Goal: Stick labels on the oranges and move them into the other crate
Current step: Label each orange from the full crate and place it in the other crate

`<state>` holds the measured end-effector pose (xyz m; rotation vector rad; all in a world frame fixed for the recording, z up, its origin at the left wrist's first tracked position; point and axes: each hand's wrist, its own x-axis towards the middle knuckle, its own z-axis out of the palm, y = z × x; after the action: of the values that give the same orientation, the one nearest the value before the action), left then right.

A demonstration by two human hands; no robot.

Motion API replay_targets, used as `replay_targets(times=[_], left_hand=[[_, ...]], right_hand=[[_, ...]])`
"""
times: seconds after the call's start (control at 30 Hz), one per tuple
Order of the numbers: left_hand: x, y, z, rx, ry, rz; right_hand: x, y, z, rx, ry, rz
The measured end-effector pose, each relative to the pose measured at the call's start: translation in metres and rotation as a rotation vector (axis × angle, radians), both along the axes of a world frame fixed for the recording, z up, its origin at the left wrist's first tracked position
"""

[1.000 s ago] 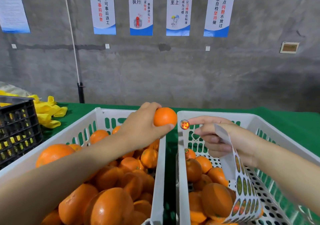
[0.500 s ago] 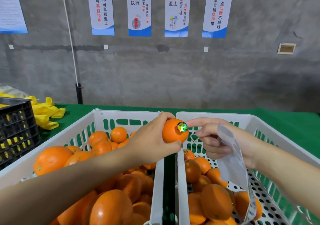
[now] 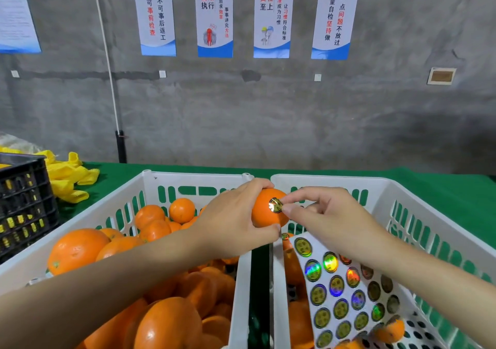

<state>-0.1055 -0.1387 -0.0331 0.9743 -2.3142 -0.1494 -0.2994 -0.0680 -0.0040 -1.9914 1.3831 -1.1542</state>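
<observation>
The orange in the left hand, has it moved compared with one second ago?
Yes. The orange moved right and down: before, it was left of the right crate; now it overlaps its left wall.

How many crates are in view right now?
3: left white crate, heaped with oranges; right white crate beside it; black crate at the far left edge.

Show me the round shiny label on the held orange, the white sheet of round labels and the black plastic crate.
round shiny label (image 3: 275, 205): head view, centre, on the held orange (image 3: 261, 218).
white sheet of round labels (image 3: 346, 296): head view, its middle.
black plastic crate (image 3: 26, 203): head view, slotted side wall.
</observation>
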Motion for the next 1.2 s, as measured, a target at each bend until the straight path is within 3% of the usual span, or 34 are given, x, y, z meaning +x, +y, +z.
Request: replay_targets(times=[0.1,0.2,0.67,0.77,0.9,1.2], left_hand=[[-0.001,0.002,0.001,-0.124,-0.01,0.005],[-0.003,0.005,0.003,-0.206,-0.013,-0.004],[-0.004,0.009,0.007,-0.254,-0.05,-0.082],[-0.005,0.012,0.01,-0.302,-0.09,-0.104],[-0.004,0.014,0.01,-0.316,-0.07,-0.114],[-0.003,0.013,0.013,-0.283,-0.11,-0.166]], right_hand=[[0.003,0.0,-0.005,-0.197,0.066,-0.055],[0.001,-0.001,-0.005,-0.263,0.068,-0.081],[-0.008,-0.008,-0.003,-0.084,-0.09,-0.045],[-0.009,-0.005,-0.004,-0.14,-0.02,-0.023],[-0.01,-0.005,-0.005,-0.043,0.057,-0.029],[-0.012,-0.007,-0.002,0.066,-0.03,0.093]])
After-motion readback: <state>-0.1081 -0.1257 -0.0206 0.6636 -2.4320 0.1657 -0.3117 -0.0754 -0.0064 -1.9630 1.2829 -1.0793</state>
